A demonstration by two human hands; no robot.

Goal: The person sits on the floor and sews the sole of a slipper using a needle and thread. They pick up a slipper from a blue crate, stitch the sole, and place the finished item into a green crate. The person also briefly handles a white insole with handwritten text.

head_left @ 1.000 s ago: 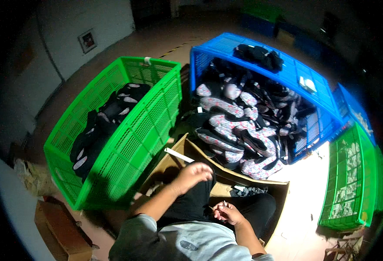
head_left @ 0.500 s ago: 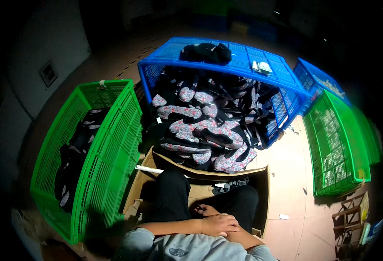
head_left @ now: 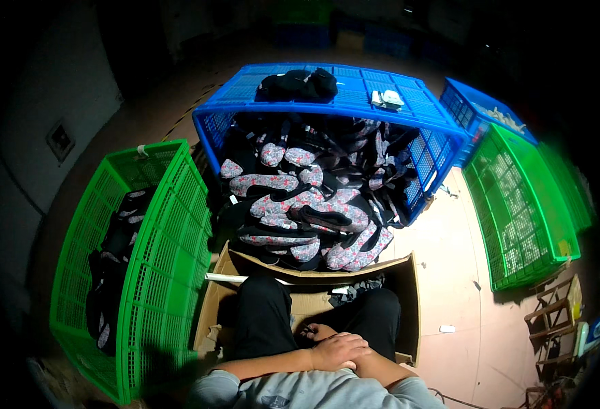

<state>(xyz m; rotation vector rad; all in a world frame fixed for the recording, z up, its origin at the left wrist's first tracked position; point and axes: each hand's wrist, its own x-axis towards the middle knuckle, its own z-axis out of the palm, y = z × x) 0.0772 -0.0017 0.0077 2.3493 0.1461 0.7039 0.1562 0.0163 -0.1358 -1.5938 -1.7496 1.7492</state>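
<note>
My left hand lies across my right wrist in front of my lap, its fingers laid loosely over it and holding no object. My right hand rests lower between my knees, partly shaded, with its fingers loosely bent and nothing visible in them. Around my legs stands a low cardboard box with cut-down sides. Beyond its far wall is a heap of black shoes with floral-patterned soles, spilling out of a blue plastic crate tipped on its side. Neither hand touches the shoes.
A green crate at the left holds more dark shoes. On the blue crate sit a black bundle and small white packets. A white rod crosses the box corner. Another green crate and a wooden stool stand right.
The view has shifted slightly, so the crates and shoe heap sit a little further left and the box a little lower. My hands keep the same resting pose.
</note>
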